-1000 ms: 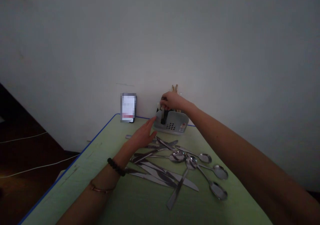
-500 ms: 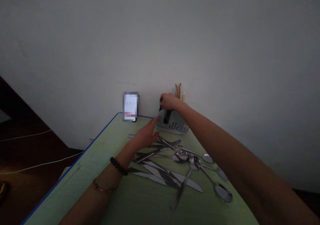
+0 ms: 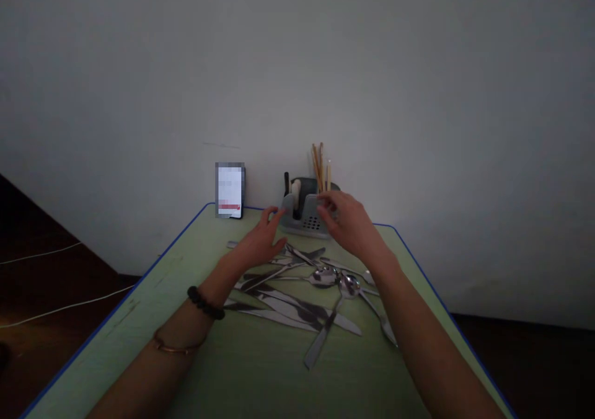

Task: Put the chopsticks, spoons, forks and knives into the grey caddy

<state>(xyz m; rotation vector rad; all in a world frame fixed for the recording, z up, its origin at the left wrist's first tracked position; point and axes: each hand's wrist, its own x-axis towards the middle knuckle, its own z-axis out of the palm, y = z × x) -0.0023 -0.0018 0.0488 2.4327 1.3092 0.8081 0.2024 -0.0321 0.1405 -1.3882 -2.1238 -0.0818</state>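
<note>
A grey utensil holder (image 3: pixel 304 211) with a perforated front stands near the table's back edge. Thin wooden sticks (image 3: pixel 320 165), a black-handled item (image 3: pixel 286 184) and a pale rounded item (image 3: pixel 296 194) rise from it. At the holder's left side, my left hand (image 3: pixel 258 239) has its fingers spread and holds nothing; its fingertips are at or touching the wall of it. My right hand (image 3: pixel 348 224) is at the front right of the holder, fingers bent and apart, with nothing visible in them. Below both hands lie several spoons (image 3: pixel 349 284) and table knives (image 3: pixel 283 304), crossing each other.
A phone (image 3: pixel 230 189) with a lit, blurred screen leans upright at the back left. The green table (image 3: pixel 260 375) has a blue edge and meets a plain wall (image 3: pixel 297 66). A white cable (image 3: pixel 69 307) runs over the dark floor on the left.
My right hand has come away from the holder's top left opening and moved right and down to its front right, uncovering the items inside. My left hand stays beside the holder. The view has shifted slightly.
</note>
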